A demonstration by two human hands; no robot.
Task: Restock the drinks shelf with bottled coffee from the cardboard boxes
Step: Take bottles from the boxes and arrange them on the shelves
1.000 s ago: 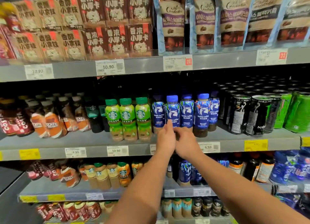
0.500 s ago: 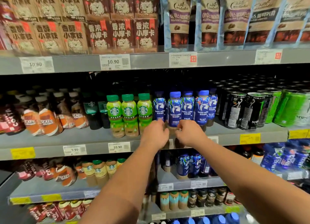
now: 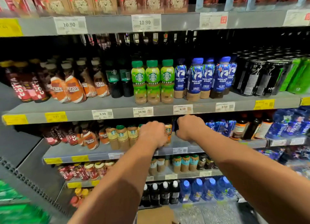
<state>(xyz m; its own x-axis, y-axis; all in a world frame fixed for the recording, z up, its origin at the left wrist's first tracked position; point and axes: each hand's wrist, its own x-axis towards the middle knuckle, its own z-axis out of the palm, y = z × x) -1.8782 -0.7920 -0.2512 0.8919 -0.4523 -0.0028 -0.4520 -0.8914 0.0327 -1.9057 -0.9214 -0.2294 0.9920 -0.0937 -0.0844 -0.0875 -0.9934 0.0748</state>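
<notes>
Currently, both hands are raised in front of the grey metal lower shelf (image 3: 104, 152), one level below the grey metal drinks shelf (image 3: 117, 104).

The left hand (image 3: 153, 133) shows its back to the camera, fingers curled downward. It covers part of the bottle row at the front edge of the lower shelf and sits just beside one orange-labelled bottle (image 3: 168, 131). Whether the fingers are clamped on a bottle cannot be told. The right hand (image 3: 189, 127) is just to the right, apart from the left hand. Its fingers are likewise curled down and hidden behind the knuckles, so their grip cannot be told either.

Five blue-capped coffee bottles (image 3: 195, 79) with blue deer-head labels stand upright at the front edge of the drinks shelf, right of its middle and above the right hand. Directly to their left, three green-capped coffee bottles (image 3: 152, 81) stand upright in one row at the same edge, side by side.

Four white price tags (image 3: 143, 111) are fixed to the front lip of the drinks shelf, reading 9.99, 10.90, 6.59 and 6.59.

On the bottom shelf, four black bottles with white caps (image 3: 165, 193) stand in one row.

One brown cardboard box (image 3: 154, 213) shows in part at the bottom of the view, between the two forearms. Its contents are not visible.
</notes>
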